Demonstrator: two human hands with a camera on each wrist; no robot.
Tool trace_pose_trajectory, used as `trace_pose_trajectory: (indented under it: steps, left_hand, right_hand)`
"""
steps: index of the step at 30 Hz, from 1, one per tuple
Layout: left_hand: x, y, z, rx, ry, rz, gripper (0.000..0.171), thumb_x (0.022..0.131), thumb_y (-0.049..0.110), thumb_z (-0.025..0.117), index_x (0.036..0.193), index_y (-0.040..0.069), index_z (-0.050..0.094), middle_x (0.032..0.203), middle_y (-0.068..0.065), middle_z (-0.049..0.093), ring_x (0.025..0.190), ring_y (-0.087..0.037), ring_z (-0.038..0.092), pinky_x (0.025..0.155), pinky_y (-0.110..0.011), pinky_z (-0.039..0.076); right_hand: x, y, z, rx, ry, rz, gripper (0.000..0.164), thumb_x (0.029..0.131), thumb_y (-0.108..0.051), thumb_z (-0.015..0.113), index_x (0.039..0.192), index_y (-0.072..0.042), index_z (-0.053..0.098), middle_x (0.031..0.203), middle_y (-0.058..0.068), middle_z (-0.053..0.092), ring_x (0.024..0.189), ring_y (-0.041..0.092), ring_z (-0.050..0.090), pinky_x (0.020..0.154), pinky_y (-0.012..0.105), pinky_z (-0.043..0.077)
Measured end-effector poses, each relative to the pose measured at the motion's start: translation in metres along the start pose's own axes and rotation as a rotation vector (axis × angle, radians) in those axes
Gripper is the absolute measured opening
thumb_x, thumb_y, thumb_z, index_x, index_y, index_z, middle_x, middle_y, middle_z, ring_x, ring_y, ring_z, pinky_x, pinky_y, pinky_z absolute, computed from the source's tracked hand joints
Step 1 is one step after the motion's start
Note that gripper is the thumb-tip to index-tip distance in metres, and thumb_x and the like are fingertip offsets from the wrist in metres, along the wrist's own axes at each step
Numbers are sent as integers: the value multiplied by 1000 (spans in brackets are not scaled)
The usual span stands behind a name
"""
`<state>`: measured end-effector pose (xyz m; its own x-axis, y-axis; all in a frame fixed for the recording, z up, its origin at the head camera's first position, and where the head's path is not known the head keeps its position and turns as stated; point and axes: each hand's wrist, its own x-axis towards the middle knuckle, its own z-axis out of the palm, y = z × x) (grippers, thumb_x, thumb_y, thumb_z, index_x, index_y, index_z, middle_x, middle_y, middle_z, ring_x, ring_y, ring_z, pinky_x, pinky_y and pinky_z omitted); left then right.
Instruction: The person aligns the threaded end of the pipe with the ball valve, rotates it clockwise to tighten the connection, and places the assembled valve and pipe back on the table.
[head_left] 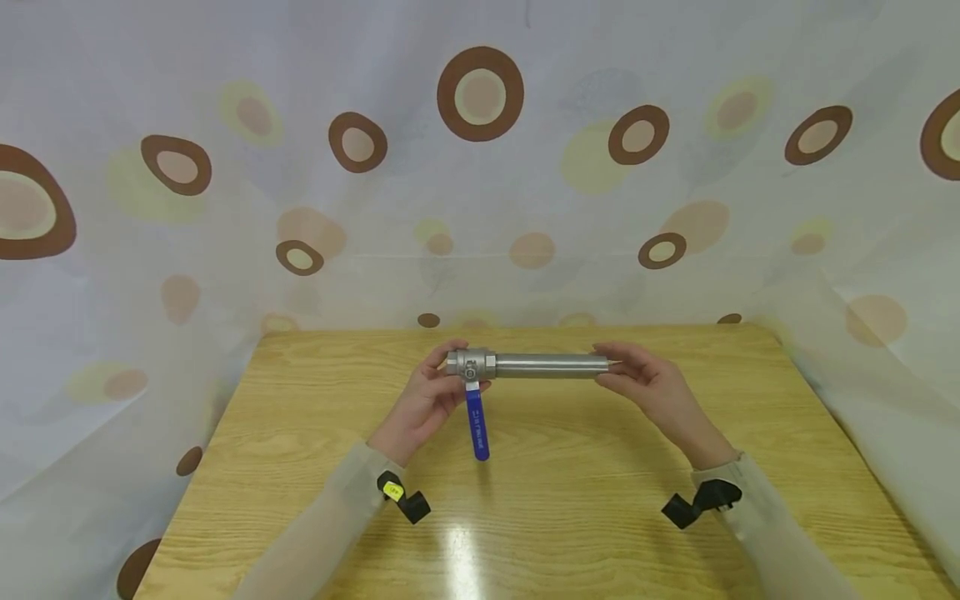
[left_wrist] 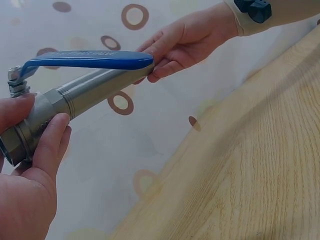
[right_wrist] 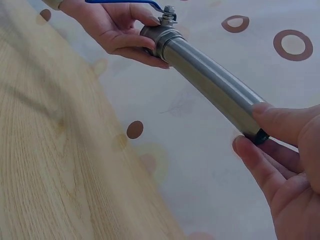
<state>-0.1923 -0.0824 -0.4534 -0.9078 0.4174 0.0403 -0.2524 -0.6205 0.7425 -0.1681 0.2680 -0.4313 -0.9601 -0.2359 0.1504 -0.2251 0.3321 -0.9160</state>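
A steel ball valve [head_left: 471, 364] with a blue lever handle [head_left: 477, 423] is held up over the table by my left hand [head_left: 426, 402], thumb and fingers around its body. Out of the valve's right side runs a straight metal pipe [head_left: 551, 366], joined to it in line. My right hand [head_left: 651, 392] pinches the pipe's free end between thumb and fingertips. In the left wrist view the lever [left_wrist: 90, 60] lies alongside the pipe [left_wrist: 100, 90]. The right wrist view shows the pipe's dark open end [right_wrist: 261, 136] between the right thumb and fingers.
Below the hands spreads a wooden table [head_left: 570, 517]. A pale curtain [head_left: 480, 192] with brown rings and dots hangs behind it and along both sides. Each sleeved wrist carries a small black camera mount, such as the right one [head_left: 701, 502].
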Motion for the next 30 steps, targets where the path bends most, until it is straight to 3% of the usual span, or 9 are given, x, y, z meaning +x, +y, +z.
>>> trace_pose_trajectory:
  steps: [8, 14, 20, 30]
  left_hand:
    - [2, -1, 1, 17, 12, 2, 61, 90, -24, 40, 108, 24, 73, 145, -14, 45, 123, -27, 57, 101, -39, 59]
    - [2, -1, 1, 25, 29, 2, 62, 90, -23, 40, 108, 25, 74, 144, -14, 45, 120, -26, 58, 98, -38, 60]
    - [3, -3, 0, 20, 14, 4, 61, 92, -23, 39, 109, 25, 73, 143, -13, 47, 122, -27, 59, 99, -38, 60]
    - [4, -2, 3, 5, 34, 3, 62, 92, -23, 39, 110, 25, 73, 143, -14, 46, 119, -26, 59, 98, -37, 61]
  right_hand:
    - [1, 1, -1, -20, 13, -4, 43, 104, -25, 66, 142, -6, 62, 115, -1, 73, 98, 13, 71, 85, 23, 60]
    - [1, 0, -2, 18, -12, -13, 47, 102, -21, 68, 147, -8, 58, 129, -4, 68, 108, 8, 68, 90, 21, 59]
    - [1, -1, -1, -3, 21, -16, 40, 102, -22, 68, 139, -6, 64, 118, -7, 71, 102, 9, 69, 86, 21, 60]
    - [2, -1, -3, 10, 3, -19, 44, 102, -21, 68, 144, -10, 61, 123, -7, 69, 107, 9, 67, 88, 21, 59]
